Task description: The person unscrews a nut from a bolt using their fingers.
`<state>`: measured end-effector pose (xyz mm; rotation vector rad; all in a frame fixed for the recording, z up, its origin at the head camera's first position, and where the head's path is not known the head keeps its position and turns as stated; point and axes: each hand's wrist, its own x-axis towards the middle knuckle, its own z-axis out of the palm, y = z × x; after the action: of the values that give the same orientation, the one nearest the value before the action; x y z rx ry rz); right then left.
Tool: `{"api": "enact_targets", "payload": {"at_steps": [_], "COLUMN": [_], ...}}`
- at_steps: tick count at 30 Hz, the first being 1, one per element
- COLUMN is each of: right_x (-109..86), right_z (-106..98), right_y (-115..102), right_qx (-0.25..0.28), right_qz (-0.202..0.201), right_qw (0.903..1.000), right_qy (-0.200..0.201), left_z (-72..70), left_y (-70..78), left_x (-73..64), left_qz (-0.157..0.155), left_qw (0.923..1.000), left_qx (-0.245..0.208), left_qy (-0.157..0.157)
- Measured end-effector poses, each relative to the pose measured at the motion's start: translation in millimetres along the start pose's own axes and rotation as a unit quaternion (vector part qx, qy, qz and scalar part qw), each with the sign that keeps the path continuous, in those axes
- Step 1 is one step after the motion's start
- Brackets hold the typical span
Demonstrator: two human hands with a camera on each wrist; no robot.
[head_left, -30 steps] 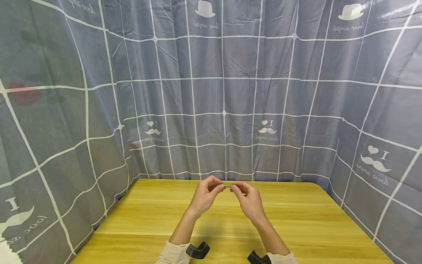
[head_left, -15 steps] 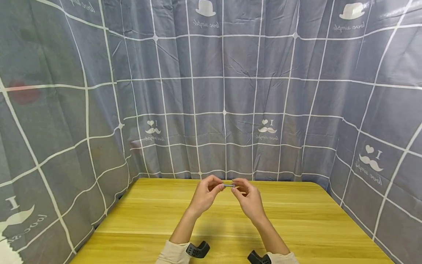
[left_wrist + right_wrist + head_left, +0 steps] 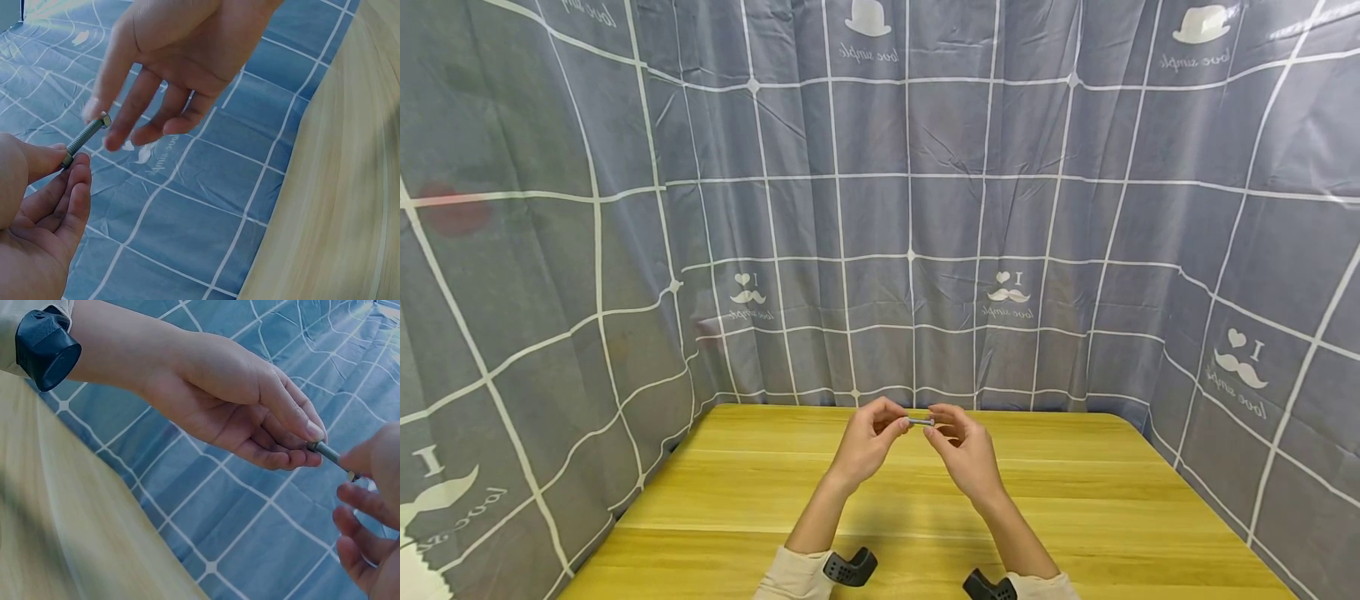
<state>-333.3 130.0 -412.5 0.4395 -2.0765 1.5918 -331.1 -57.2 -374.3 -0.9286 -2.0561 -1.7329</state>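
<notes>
A silvery hex-head bolt (image 3: 86,136) with a threaded shank is held up above the table in the head view. My left hand (image 3: 867,446) pinches its threaded end, where a nut (image 3: 67,161) shows between thumb and fingertips. The hex head (image 3: 105,119) points toward my right hand (image 3: 967,454). That hand's thumb and fingers are spread loosely around the head, fingertips right beside it, and the head shows plainly in the gap. In the right wrist view, the right hand's fingers (image 3: 359,503) are parted near the head, while the left hand grips the opposite end.
The yellow wood-grain table (image 3: 737,492) lies below both hands. A grey-blue curtain (image 3: 872,217) with a white grid surrounds it at the back and sides. Black camera mounts (image 3: 851,569) sit at both sleeve cuffs.
A second ago the right fingertips covered the bolt's head; they have since parted, and the head shows between them. The left hand keeps its pinch in the same place.
</notes>
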Motion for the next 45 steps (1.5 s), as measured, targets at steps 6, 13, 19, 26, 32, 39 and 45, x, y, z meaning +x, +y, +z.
{"api": "enact_targets", "payload": {"at_steps": [6, 13, 19, 26, 32, 39, 45], "right_x": [-1.0, -1.2, -1.2, -1.8, -2.0, -1.5, -1.2], "right_z": [0.8, 0.9, 1.8, 1.0, 1.8, 1.9, 2.3], "right_y": [0.0, -1.7, -0.7, -1.0, -1.3, 0.0, -0.3], "right_qx": [-0.006, 0.004, 0.006, 0.010, 0.005, 0.009, 0.011], "right_qz": [0.002, -0.005, 0.003, -0.010, 0.017, -0.002, 0.005], "right_qw": [1.0000, 1.0000, 1.0000, 0.9999, 0.9998, 0.9999, 0.9999], "right_qy": [0.000, -0.003, -0.002, -0.004, -0.007, -0.007, -0.005], "left_z": [0.2, 0.7, -0.1, -0.8, -0.8, -1.7, -2.1], "left_y": [1.3, 1.0, 0.2, -0.2, 0.3, 0.1, 0.3], "left_x": [-1.4, -1.8, -2.0, -1.2, -1.1, -1.6, -1.1], "left_qz": [0.002, 0.002, 0.013, 0.004, -0.002, -0.001, -0.003], "left_qw": [1.0000, 0.9999, 0.9999, 1.0000, 1.0000, 1.0000, 1.0000], "left_qx": [0.006, 0.007, 0.010, 0.006, 0.004, -0.002, -0.005], "left_qy": [0.005, 0.008, 0.006, 0.004, 0.004, 0.003, 0.001]}}
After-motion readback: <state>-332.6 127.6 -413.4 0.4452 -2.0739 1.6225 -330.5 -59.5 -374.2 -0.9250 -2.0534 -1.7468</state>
